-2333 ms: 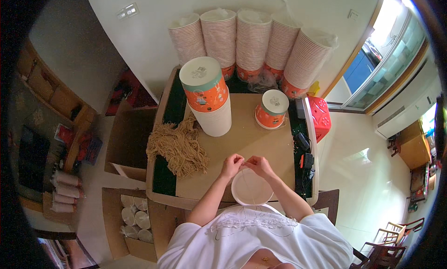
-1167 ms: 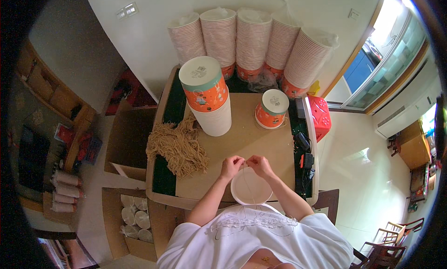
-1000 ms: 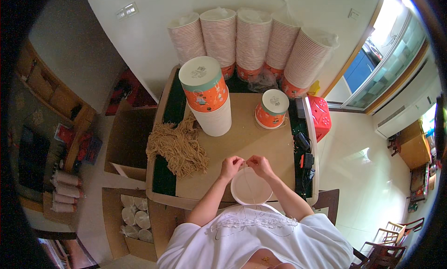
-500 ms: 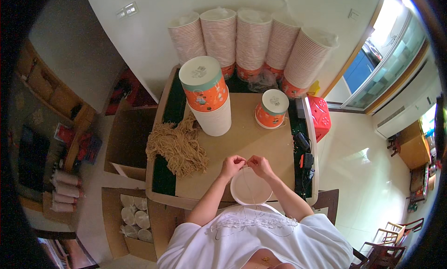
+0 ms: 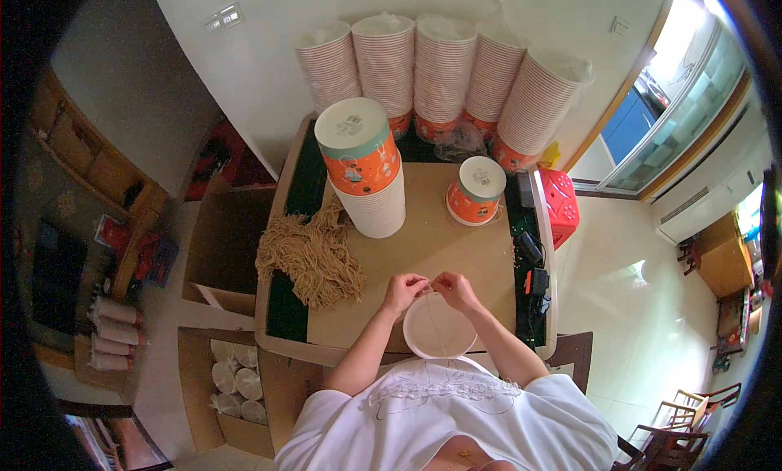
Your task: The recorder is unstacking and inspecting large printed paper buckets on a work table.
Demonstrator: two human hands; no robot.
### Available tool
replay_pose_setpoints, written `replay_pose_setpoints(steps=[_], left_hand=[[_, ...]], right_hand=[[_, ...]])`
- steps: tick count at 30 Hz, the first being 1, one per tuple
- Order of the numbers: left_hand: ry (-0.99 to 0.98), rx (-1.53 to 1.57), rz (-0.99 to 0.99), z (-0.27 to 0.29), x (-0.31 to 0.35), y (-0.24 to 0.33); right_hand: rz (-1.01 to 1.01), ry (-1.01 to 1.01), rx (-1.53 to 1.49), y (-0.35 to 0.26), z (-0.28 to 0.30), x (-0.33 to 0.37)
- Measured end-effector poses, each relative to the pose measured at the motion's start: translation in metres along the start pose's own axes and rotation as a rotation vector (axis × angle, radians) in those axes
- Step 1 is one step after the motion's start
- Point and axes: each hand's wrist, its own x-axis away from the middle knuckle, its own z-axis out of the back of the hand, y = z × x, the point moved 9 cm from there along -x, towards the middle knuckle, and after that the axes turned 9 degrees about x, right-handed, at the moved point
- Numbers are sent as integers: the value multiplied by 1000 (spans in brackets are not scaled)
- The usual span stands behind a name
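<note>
My left hand [image 5: 406, 292] and my right hand [image 5: 456, 290] meet fingertip to fingertip at the far rim of a white paper bucket [image 5: 417, 332]. Both are closed in a pinch on a thin string [image 5: 437, 320], which runs from the fingers down across the bucket's mouth. What the fingertips do with its ends is too small to make out. The bucket stands at the table's near edge, its open mouth facing me. Left of my hands lies a tangled heap of brown strings [image 5: 314, 259] on the brown board [image 5: 407, 263].
A tall bucket stack [image 5: 358, 165], orange and white, stands upside down beyond the heap. Right of it is a shorter orange stack [image 5: 474, 198]. Several wrapped bucket stacks [image 5: 444, 72] line the wall. Black cables [image 5: 533, 296] lie along the right edge. A carton [image 5: 236, 430] stands lower left.
Both hands stay at the bucket's rim, pinching the string; the fingertips have shifted only slightly. Nothing else has visibly moved.
</note>
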Motion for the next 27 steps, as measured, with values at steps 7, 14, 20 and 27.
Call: replay_pose_setpoints(steps=[7,14,20,27], left_hand=[[-34,-4,-97,-5,1,9],[6,-59,-150,3,-7,4],[8,-70,-168,2,-9,4],[99,-348,-332,7,-6,16]], right_hand=[[4,-2,63,-3,2,0],[-10,-6,49,-10,3,2],[-44,-23,38,-10,3,3],[-2,-18,49,-16,3,4]])
